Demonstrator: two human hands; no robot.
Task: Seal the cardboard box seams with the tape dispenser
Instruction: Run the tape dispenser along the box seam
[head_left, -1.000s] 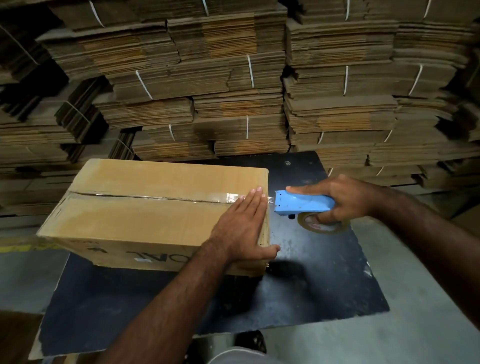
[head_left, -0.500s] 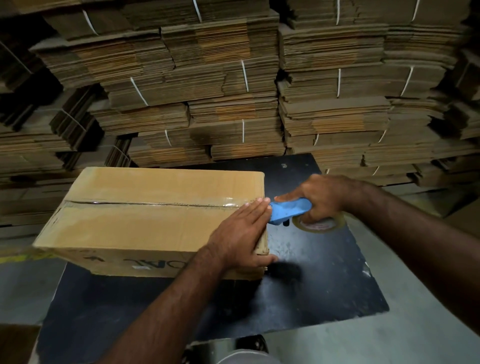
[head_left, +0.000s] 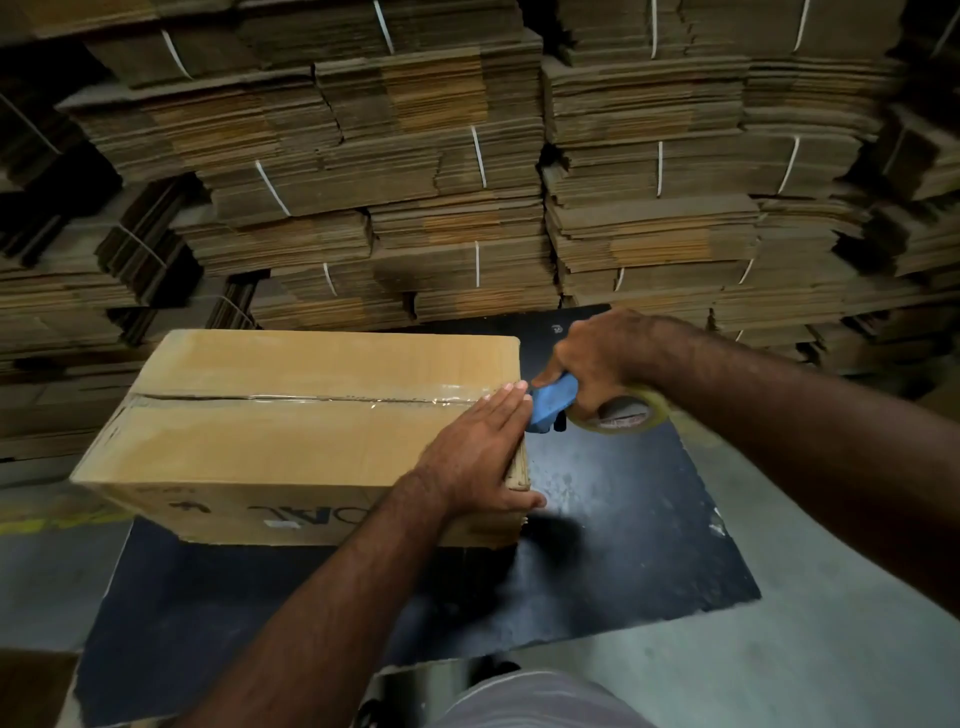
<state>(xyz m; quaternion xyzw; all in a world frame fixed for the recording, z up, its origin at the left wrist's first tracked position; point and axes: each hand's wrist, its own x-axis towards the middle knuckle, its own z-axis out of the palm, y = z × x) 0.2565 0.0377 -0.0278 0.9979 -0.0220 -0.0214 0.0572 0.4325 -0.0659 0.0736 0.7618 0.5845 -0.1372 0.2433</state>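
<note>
A closed brown cardboard box (head_left: 270, 447) lies on a black board (head_left: 613, 545). Clear tape (head_left: 363, 397) runs along its top centre seam to the right edge. My left hand (head_left: 478, 452) lies flat on the box's right end, fingers straight and pressing on the tape, thumb hooked over the near corner. My right hand (head_left: 602, 358) grips the blue tape dispenser (head_left: 553, 402), tilted nose-down against the box's right side just past my left fingertips. The roll of clear tape (head_left: 621, 413) hangs under that hand.
Tall stacks of flattened, strapped cardboard (head_left: 467, 182) form a wall right behind the box and board. Grey concrete floor (head_left: 805, 649) surrounds the board on the right and near side. A yellow floor line (head_left: 47, 522) shows at the left.
My right hand has swung the dispenser from level beside the box to nose-down against its right side, closer to my left fingertips. The left hand stays flat on the box.
</note>
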